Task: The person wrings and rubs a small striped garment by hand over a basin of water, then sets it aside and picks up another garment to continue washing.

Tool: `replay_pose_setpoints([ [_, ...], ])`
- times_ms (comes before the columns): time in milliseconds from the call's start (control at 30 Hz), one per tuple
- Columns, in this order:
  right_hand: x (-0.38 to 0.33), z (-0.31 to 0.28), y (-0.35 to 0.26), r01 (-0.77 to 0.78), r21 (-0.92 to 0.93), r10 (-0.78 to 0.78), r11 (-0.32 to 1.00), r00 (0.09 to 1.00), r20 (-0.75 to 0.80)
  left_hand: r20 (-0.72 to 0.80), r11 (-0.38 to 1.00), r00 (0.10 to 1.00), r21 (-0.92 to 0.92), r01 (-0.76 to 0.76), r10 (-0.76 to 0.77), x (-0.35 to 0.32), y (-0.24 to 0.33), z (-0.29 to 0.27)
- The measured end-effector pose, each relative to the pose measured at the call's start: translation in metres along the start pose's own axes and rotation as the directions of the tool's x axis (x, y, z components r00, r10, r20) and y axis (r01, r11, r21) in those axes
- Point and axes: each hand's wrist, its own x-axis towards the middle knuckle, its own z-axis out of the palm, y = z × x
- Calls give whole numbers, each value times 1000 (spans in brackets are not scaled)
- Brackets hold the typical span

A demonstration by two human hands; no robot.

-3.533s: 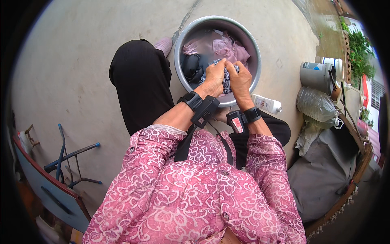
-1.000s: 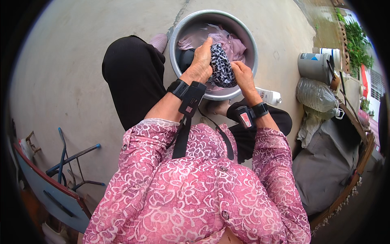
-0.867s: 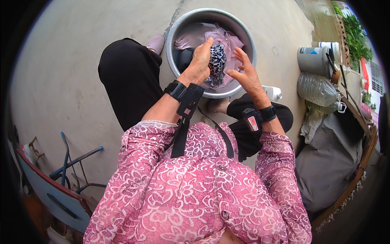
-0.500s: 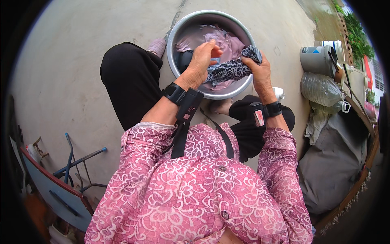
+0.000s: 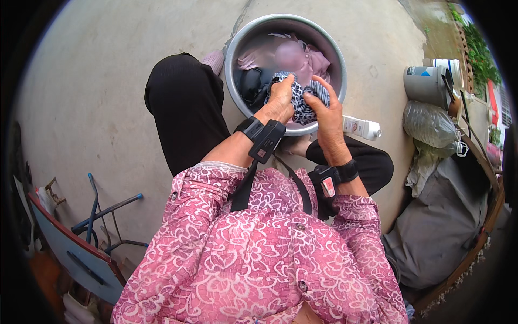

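Both hands are over the near side of a round metal basin (image 5: 231, 70). Between them is a bunched black-and-white patterned cloth (image 5: 301, 106). My left hand (image 5: 280, 101) is closed on its left part, and my right hand (image 5: 328, 114) grips the striped end on the right. Soaking in cloudy water behind the hands is a pink garment (image 5: 302, 60). A dark cloth (image 5: 251, 85) lies at the basin's left side, near my left hand. The lower part of the patterned cloth is hidden by the hands.
A white bottle (image 5: 362, 127) lies right of the basin. Further right are a grey bucket (image 5: 426, 85), a clear plastic jug (image 5: 429, 123) and a grey cover (image 5: 440, 221). A folding table (image 5: 75, 259) with metal legs leans at lower left. My knees flank the basin.
My left hand has come down onto the patterned cloth and now grips it. My right hand has moved nearer and leftward, and the cloth is bunched shorter. More of the white bottle shows.
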Motion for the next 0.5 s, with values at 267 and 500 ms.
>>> replay_pose_setpoints([
  [267, 51, 20, 13, 237, -602, -320, 763, 947, -33, 25, 998, 998, -3, 66, -65, -2, -11, 6],
  [500, -3, 39, 1, 470, -501, -488, 726, 867, 105, -88, 955, 996, 295, 20, 6, -22, 34, 4],
])
